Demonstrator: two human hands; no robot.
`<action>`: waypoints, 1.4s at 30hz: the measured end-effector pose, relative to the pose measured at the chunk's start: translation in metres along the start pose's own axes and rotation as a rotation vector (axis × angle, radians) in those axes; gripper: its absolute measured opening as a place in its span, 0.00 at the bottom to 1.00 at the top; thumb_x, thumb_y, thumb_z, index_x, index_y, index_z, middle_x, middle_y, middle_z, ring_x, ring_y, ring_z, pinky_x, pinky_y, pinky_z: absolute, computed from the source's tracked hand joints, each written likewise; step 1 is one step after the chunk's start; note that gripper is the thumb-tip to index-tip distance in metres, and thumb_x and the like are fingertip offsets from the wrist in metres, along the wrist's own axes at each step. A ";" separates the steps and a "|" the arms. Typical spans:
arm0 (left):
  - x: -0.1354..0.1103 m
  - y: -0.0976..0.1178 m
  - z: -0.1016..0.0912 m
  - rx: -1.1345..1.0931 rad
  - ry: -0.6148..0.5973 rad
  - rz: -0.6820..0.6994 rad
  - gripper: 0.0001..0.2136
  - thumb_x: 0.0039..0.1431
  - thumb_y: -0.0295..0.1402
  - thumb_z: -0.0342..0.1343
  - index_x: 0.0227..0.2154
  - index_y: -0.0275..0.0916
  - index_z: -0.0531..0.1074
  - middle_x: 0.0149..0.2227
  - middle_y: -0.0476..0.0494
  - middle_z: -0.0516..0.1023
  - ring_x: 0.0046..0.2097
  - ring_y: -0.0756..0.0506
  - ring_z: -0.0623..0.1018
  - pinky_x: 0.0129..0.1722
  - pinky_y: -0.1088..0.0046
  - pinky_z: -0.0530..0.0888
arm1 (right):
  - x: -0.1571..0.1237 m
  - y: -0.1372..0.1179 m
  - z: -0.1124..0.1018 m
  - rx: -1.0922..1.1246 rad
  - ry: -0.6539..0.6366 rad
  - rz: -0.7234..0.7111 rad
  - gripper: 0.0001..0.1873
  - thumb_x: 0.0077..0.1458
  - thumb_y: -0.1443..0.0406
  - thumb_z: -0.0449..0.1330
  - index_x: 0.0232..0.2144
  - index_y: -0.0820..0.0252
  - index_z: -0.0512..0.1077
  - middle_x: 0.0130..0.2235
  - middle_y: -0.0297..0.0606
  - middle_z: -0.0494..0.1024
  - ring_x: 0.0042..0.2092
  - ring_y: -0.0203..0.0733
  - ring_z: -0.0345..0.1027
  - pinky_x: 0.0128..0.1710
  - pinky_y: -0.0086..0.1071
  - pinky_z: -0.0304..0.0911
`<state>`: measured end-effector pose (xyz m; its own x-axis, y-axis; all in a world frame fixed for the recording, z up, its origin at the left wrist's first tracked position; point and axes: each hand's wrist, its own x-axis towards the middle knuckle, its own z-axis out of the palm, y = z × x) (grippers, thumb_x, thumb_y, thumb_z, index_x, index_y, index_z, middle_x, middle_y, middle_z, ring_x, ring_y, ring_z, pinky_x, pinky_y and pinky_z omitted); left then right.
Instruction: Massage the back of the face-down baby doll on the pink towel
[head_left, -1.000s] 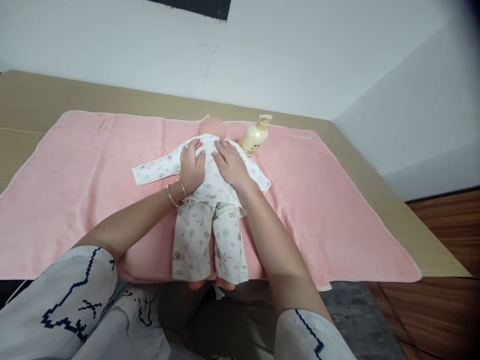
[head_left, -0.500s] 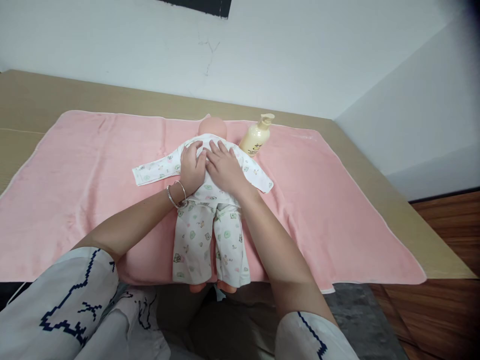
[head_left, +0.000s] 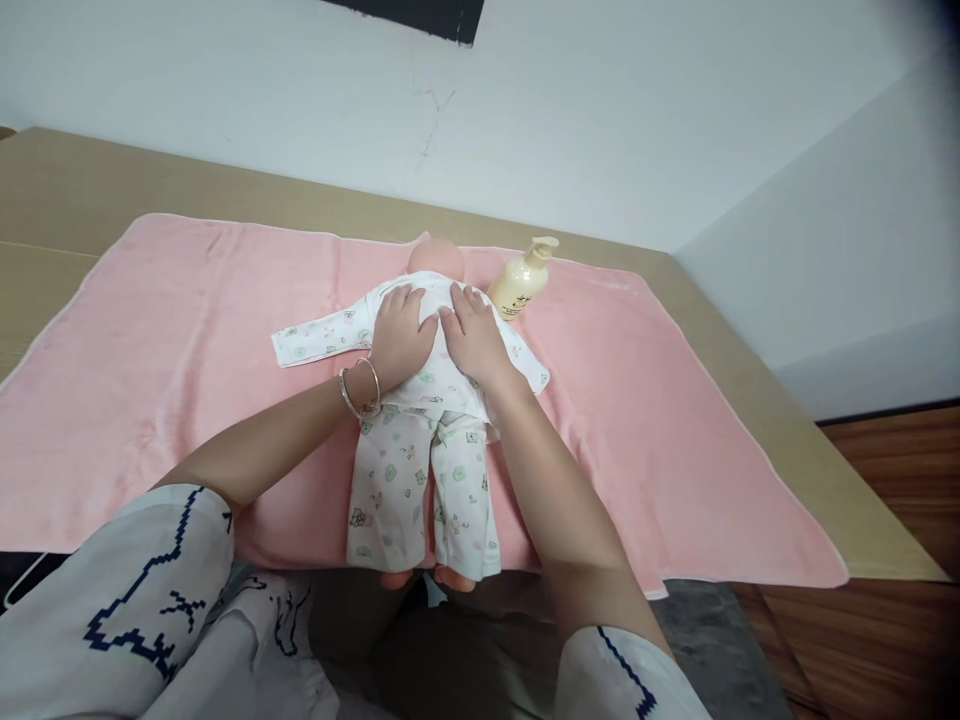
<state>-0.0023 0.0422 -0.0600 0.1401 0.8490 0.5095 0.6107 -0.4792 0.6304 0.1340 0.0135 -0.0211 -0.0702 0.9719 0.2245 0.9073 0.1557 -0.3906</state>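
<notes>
A baby doll point(head_left: 390, 490) in white printed pyjamas lies on a pink blanket point(head_left: 240, 300), its bald head pointing away from me and its feet at the near edge. Its face does not show. My left hand point(head_left: 403, 338) rests flat on the left of the doll's upper back, fingers stretched out. On the right side of the back lies my right hand point(head_left: 474, 338), also flat with fingers extended. The thumbs point toward each other with a small gap between. Both hands press on the cloth without gripping it.
A cream pump bottle point(head_left: 521, 282) stands on the blanket just right of the doll's head. Under the blanket is a wooden table point(head_left: 780, 420), with a white wall point(head_left: 262, 90) behind it. The blanket hangs over the table's near edge.
My hands have drawn slightly apart across the doll's back, the left hand turning more straight ahead. The whole view has tilted and shifted a little.
</notes>
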 end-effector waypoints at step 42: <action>-0.014 0.030 -0.019 0.259 -0.144 0.197 0.14 0.63 0.29 0.45 0.42 0.29 0.74 0.46 0.23 0.77 0.56 0.28 0.73 0.59 0.44 0.66 | 0.005 0.007 -0.002 0.051 -0.036 -0.065 0.30 0.66 0.61 0.42 0.66 0.67 0.58 0.70 0.48 0.59 0.72 0.51 0.48 0.71 0.52 0.41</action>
<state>-0.0004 0.0121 -0.0372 0.3722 0.7776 0.5068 0.7360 -0.5799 0.3493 0.1414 0.0193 -0.0207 -0.1434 0.9651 0.2193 0.8783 0.2262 -0.4213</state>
